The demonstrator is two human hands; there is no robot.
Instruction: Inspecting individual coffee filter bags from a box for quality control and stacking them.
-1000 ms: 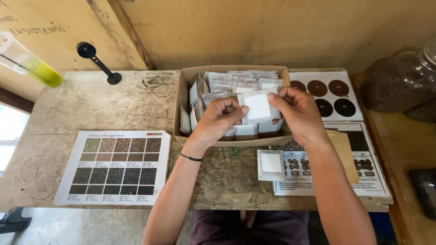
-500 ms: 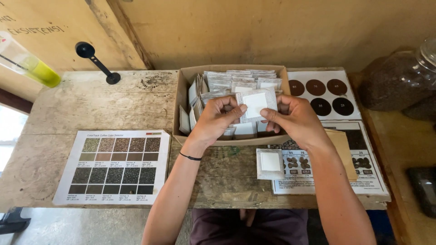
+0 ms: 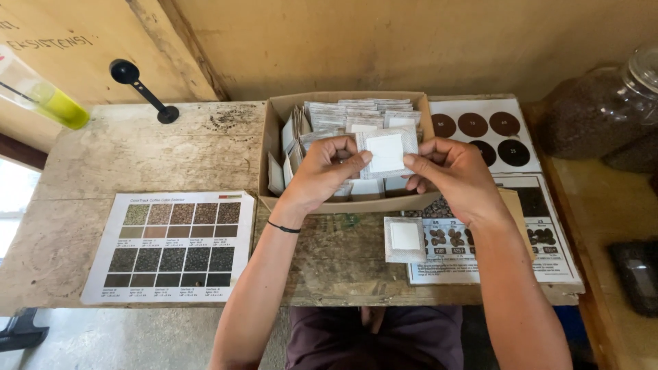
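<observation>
Box at the table's middle
The box [image 3: 346, 203] (full of packets [image 3: 356, 113]) sat on the table [image 3: 137, 157]; a chart [image 3: 171, 245] lay left, one packet [image 3: 404, 238] before it, a jar [image 3: 596, 113] right.

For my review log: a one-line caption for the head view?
Both hands, left and right, hold a white sachet over a sachet-filled box.

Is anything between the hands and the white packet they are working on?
Nothing visible. The left hand and right hand both already grip the white packet by its edges, above the cardboard box.
</observation>
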